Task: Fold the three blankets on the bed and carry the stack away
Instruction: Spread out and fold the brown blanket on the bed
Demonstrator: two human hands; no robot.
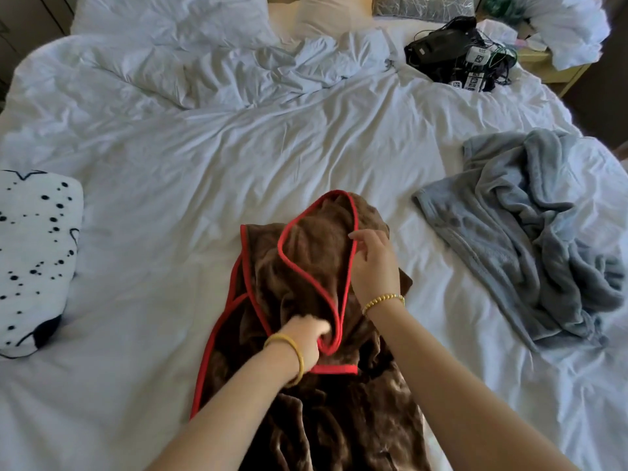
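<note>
White, rumpled bed (210, 171) fills your view. Your left hand (306, 338) grips the red trim of the brown blanket (306, 266) bunched near you; your right hand (373, 263) pinches that trim higher up. Grey blanket (530, 232) lies crumpled right, spotted blanket (34, 253) folded left.

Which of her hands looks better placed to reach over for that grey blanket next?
Probably the right hand: it is on the side of the brown blanket nearer the grey blanket. The left hand grips the red trim farther away.
</note>
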